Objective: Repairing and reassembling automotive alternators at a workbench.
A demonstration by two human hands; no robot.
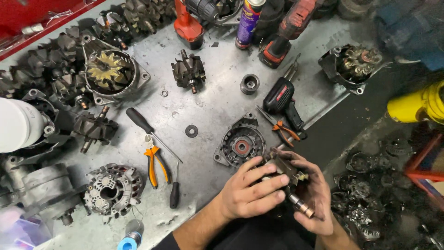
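Both my hands hold a dark alternator rotor point(287, 172) with a copper-coloured slip ring end point(303, 207) pointing toward me. My left hand point(249, 190) wraps over the rotor from the left, fingers laid across it. From beneath and to the right, my right hand point(317, 196) cups it. Just beyond the hands, an alternator end housing point(240, 144) with a red-centred bearing lies on the metal bench point(208, 106).
Orange-handled pliers point(155, 164), two black screwdrivers point(148, 132) point(175, 192), a washer point(191, 131), another rotor point(188, 71), a soldering gun point(283, 99), a spray can point(247, 23) and several alternator housings and rotors cover the bench. A yellow object point(416, 104) sits right; parts litter the floor.
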